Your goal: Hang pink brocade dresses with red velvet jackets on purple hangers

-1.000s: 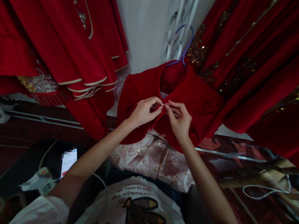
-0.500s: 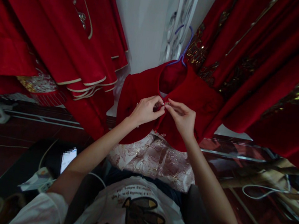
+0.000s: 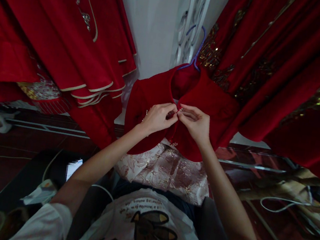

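Note:
A short red jacket (image 3: 152, 91) hangs before me on a purple hanger (image 3: 198, 53), its lower part over a pale patterned cloth (image 3: 155, 167) on my lap. At the front opening below the neck, my left hand (image 3: 158, 118) pinches the jacket's edge, thumb and forefinger together. My right hand (image 3: 197, 123) meets it from the other side, its fingertips closed on a small shiny fastener (image 3: 180, 109). Another shiny fastener (image 3: 173, 144) shows lower on the front. The exact grip is partly hidden by my fingers.
Red garments (image 3: 98, 46) with pale edging hang at the left, and red garments with gold sequins (image 3: 211, 55) at the right. A white metal rack (image 3: 194, 21) stands behind. A lit screen (image 3: 73, 169) lies on a dark surface to the left; clutter with a white cable (image 3: 276, 205) lies right.
Both hands stay at the front opening, with only small finger shifts. The right fingers have moved slightly, and more of the decoration by the left wrist shows.

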The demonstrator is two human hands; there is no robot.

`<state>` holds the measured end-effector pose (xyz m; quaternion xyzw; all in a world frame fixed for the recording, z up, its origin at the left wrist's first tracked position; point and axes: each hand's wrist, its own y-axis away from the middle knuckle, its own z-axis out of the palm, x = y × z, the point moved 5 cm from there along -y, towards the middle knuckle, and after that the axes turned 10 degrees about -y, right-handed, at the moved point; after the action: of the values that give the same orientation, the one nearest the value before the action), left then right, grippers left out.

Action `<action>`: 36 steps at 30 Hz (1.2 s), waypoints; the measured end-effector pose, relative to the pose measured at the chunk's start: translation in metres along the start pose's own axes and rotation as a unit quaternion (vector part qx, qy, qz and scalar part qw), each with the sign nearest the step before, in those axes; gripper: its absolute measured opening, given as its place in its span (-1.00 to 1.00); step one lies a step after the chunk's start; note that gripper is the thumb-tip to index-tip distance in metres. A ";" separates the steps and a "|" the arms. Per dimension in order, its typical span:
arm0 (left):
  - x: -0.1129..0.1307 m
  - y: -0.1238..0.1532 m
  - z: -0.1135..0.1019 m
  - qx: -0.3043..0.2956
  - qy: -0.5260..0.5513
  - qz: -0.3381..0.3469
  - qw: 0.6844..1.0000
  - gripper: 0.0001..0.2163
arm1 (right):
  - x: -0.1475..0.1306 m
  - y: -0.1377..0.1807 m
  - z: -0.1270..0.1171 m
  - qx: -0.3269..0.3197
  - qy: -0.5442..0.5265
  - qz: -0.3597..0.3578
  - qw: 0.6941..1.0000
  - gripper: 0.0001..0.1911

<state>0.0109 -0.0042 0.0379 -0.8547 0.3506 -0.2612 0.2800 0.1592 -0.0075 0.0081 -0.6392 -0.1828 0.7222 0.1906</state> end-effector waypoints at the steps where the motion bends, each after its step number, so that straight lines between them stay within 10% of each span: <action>1: 0.002 0.000 0.000 -0.005 -0.012 0.005 1.000 -0.94 | 0.001 -0.001 0.000 -0.003 0.010 -0.002 1.000 -0.62; 12: -0.005 0.024 0.032 0.030 0.227 -0.152 0.961 -0.77 | 0.008 0.043 0.011 -0.066 0.225 -0.106 0.966 -0.12; 18: -0.008 0.036 0.039 0.011 0.265 -0.189 0.945 -0.65 | 0.005 0.049 -0.038 -0.071 0.299 0.033 0.951 -0.42; 26: 0.001 0.036 0.042 -0.010 0.272 -0.190 0.943 -0.64 | -0.056 0.039 -0.063 0.001 0.510 -0.008 0.860 -0.70; 31: 0.018 0.042 0.037 0.003 0.342 -0.211 0.916 -0.63 | -0.080 0.034 -0.048 0.015 0.321 -0.011 0.947 -0.77; 36: 0.021 0.063 0.022 0.047 0.443 -0.290 0.847 -0.64 | -0.069 0.045 0.004 -0.127 0.010 0.115 0.985 -0.68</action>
<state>0.0098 -0.0511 -0.0135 -0.6970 0.1613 -0.6972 0.0465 0.1612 -0.0815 0.0445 -0.6824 -0.1958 0.7038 0.0254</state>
